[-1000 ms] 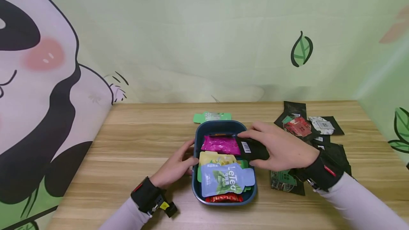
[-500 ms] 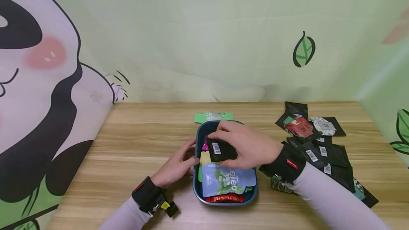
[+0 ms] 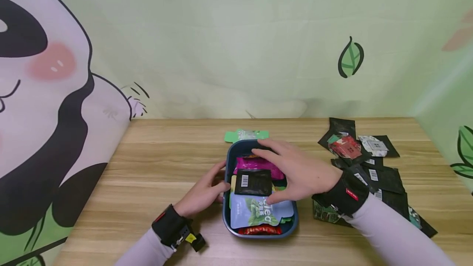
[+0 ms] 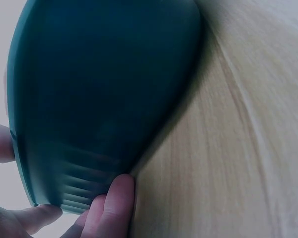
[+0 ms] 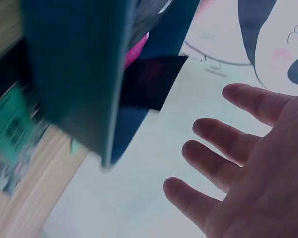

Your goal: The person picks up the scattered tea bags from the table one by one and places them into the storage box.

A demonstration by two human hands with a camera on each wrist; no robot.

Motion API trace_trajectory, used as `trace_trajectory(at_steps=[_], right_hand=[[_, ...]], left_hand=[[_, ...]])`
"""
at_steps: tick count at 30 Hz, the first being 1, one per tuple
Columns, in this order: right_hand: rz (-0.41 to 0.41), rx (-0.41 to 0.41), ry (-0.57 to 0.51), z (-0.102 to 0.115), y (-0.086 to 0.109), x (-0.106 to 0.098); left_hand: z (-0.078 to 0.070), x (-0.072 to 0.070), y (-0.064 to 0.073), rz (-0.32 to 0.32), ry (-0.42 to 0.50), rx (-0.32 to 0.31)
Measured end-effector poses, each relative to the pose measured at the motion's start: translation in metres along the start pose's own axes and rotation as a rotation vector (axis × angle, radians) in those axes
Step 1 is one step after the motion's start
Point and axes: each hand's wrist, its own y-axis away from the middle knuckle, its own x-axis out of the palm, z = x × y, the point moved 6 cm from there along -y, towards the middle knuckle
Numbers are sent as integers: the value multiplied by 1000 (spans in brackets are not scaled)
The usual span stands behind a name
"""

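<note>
A dark blue plastic bin (image 3: 230,230) stands on the table, filled with sachets. On top lies a black sachet (image 3: 258,183) with a white barcode label, over a light blue LeTea sachet (image 3: 244,210). Behind it is a shiny magenta packet (image 3: 242,164); a red packet (image 3: 260,230) shows at the near end. My left hand (image 3: 201,194) rests against the bin's left side, and in the left wrist view its fingertips (image 4: 118,201) touch the outer wall. Over the bin's right rim hovers my right hand (image 3: 301,171), fingers spread and holding nothing.
Several black sachets (image 3: 388,179) lie in a loose pile right of the bin, some with red, white or green labels. A green packet (image 3: 246,135) lies just behind the bin. A printed cloth backdrop (image 3: 221,52) rises at the table's back edge.
My right hand has carried the black sachet leftward over the bin, let go of it on the other sachets, and drawn back to the right. The left hand has stayed in place.
</note>
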Motion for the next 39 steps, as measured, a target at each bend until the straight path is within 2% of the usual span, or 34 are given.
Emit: trace_trajectory(at_steps=[8,18,24,29,39], right_hand=[[-43,51,45,-31,35,-8],[-53,139,73,-57,91,3],[-4,217,81,-60,116,22],[27,251,110,-61,131,32],[78,292,129,-60,147,43]], left_hand=[[1,0,0,-2,-7,-1],[0,1,1,2,-7,-5],[1,1,0,-1,6,-5],[0,0,0,-2,-2,-5],[0,0,1,-1,4,-5]])
